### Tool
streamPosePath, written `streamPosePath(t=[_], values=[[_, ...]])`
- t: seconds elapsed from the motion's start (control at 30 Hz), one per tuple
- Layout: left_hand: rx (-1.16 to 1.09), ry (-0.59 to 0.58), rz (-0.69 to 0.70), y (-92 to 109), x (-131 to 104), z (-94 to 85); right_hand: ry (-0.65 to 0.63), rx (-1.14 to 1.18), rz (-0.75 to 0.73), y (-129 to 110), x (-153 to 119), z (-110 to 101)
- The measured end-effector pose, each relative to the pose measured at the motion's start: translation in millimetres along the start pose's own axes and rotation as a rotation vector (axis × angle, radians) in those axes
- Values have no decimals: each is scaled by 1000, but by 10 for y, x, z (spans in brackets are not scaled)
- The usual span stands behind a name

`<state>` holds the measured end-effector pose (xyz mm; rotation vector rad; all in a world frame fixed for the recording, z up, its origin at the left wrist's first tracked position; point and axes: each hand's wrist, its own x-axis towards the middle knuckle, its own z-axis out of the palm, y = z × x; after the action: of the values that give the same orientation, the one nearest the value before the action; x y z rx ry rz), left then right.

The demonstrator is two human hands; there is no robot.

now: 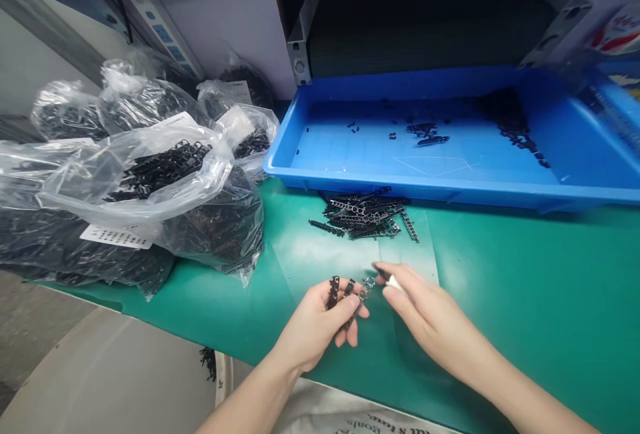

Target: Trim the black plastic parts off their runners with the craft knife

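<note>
Low over the green table, my left hand (327, 317) is closed around narrow black plastic strips (333, 292) with small rings along them. One strip (369, 283) sticks out from its fingers toward my right hand (417, 301). The right thumb and fingers come together around a small white piece (394, 283), with something dark at the index fingertip; I cannot make out exactly what is pinched. Just beyond both hands lies a loose pile of similar black strips (367, 214).
A shallow blue tray (350, 183) with scattered black parts stands behind the pile, below a dark panel. Clear plastic bags (220, 221) full of black parts crowd the left. A large pale round container (115, 367) sits below the edge of the green table (500, 274).
</note>
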<state>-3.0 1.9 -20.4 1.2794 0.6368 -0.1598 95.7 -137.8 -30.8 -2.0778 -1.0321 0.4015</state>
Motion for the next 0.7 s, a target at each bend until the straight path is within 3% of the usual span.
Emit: streamPosePath(t=[0.13, 0.5, 0.7], values=[[18, 52, 0, 10, 10, 3, -104, -156, -62, -28, -135, 47], [10, 10, 4, -14, -34, 15, 34, -291, -178, -83, -159, 124], [4, -4, 10, -41, -12, 13, 14, -275, -164, -69, -160, 146]])
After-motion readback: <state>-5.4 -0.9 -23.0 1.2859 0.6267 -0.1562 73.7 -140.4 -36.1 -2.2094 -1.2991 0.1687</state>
